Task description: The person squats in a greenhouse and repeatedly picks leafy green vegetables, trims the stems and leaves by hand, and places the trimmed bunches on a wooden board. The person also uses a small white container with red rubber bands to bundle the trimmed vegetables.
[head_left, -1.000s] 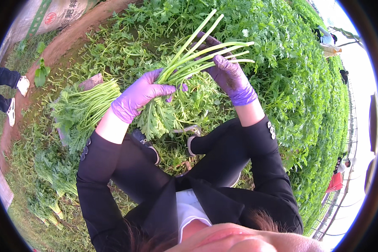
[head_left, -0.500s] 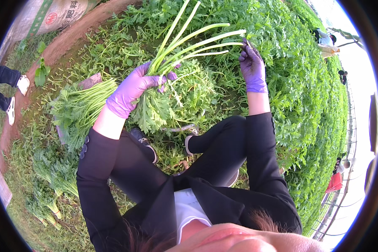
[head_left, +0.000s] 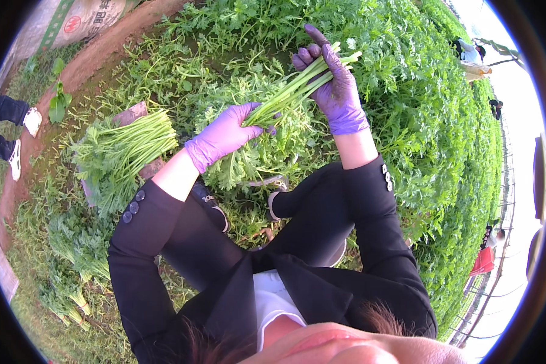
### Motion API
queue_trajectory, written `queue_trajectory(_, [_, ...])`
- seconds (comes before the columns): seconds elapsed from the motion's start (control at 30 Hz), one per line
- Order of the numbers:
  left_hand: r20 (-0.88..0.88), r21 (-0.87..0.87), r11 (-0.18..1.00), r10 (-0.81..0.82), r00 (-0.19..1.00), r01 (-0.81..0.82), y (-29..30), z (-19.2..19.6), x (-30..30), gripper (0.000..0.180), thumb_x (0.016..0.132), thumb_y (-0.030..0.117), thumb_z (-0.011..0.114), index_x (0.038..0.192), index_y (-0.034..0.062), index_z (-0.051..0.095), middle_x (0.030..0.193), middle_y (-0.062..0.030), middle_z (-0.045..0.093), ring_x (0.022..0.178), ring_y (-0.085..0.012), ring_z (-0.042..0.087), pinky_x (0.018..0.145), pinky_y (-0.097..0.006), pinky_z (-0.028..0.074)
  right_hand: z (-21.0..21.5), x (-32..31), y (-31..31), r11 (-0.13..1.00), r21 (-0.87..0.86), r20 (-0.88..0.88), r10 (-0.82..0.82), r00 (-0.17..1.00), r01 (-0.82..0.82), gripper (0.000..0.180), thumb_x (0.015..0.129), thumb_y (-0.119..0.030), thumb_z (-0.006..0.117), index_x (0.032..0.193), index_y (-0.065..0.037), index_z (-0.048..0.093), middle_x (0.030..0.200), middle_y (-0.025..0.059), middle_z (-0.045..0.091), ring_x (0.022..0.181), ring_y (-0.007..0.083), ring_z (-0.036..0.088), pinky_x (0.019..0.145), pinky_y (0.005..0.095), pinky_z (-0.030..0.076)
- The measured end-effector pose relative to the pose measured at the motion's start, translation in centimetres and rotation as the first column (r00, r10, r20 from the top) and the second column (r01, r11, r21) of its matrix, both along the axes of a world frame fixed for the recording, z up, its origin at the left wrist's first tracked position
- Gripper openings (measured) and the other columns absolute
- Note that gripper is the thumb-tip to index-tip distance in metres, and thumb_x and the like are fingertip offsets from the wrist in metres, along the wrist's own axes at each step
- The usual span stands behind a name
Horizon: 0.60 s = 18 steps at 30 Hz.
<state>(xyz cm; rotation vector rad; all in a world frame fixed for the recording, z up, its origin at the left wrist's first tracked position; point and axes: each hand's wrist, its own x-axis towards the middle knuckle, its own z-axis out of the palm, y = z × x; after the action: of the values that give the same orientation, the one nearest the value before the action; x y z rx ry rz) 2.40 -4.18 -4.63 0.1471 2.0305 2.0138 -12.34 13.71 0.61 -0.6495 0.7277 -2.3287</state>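
While the left hand [head_left: 227, 133] grips slender stems [head_left: 290, 92], lobed leaves [head_left: 229, 172] hang below.

pale printed sack [head_left: 79, 37], upper left | brown soil ridge [head_left: 82, 68] beside it | another person's dark trousers [head_left: 7, 112], white shoes [head_left: 33, 122], far left | red object [head_left: 483, 261], far right

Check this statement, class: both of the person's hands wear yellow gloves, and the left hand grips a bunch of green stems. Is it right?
Not quite: the gloves are purple, not yellow, as the head view shows. The left hand does grip a bunch of green stems.
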Motion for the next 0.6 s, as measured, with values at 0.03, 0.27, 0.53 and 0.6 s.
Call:
queue_trajectory(0.03, [0.037, -0.172, 0.985, -0.021, 0.999, 0.027, -0.1, 0.2, -0.2, 0.054, 0.092, 0.014, 0.068, 0.142, 0.0048, 0.049, 0.133, -0.0064, 0.060, 0.126, -0.0175, 0.055, 0.104, -0.033, 0.044, 0.0, 0.1, 0.0, 1.000, 0.006, -0.005, 0.019, 1.000, -0.019, 0.054, 0.097, -0.021, 0.063, 0.140, 0.006, 0.042, 0.091, 0.0045, 0.059, 0.090, 0.0196, 0.055, 0.090, 0.0357, 0.048])
queue_trajectory(0.27, [-0.047, 0.212, 0.942, 0.278, 0.960, -0.262, 0.8, 2.4, -1.7, 0.048, 0.085, 0.030, 0.078, 0.122, 0.0023, 0.065, 0.109, -0.0056, 0.069, 0.107, -0.0155, 0.062, 0.092, -0.031, 0.048, -0.2, 2.9, -1.4, 0.976, 0.213, -0.140, -0.016, 0.990, 0.046, 0.044, 0.102, -0.022, 0.056, 0.132, 0.009, 0.052, 0.083, 0.0023, 0.061, 0.087, 0.0195, 0.064, 0.080, 0.0336, 0.056])
queue_trajectory(0.53, [-0.642, -0.498, 0.601, 0.230, 0.732, -0.625, 1.4, 2.3, -1.7, 0.017, 0.082, 0.016, 0.075, 0.097, 0.0086, 0.074, 0.087, -0.0075, 0.073, 0.084, -0.0220, 0.068, 0.078, -0.033, 0.050, 0.4, 3.4, -1.6, 0.888, 0.234, -0.377, -0.293, 0.879, 0.397, 0.029, 0.100, -0.016, 0.058, 0.120, 0.005, 0.061, 0.078, 0.0043, 0.064, 0.081, 0.0190, 0.067, 0.082, 0.0339, 0.056])
queue_trajectory(0.6, [-0.505, -0.718, 0.457, 0.176, 0.845, -0.524, 0.6, 2.6, -1.2, 0.018, 0.083, 0.022, 0.072, 0.094, 0.0073, 0.074, 0.089, -0.0093, 0.073, 0.087, -0.0236, 0.068, 0.083, -0.035, 0.050, 0.3, 3.0, -1.3, 0.835, 0.154, -0.457, -0.415, 0.787, 0.529, 0.028, 0.100, -0.016, 0.059, 0.119, 0.004, 0.062, 0.079, 0.0047, 0.065, 0.082, 0.0187, 0.068, 0.082, 0.0339, 0.056])
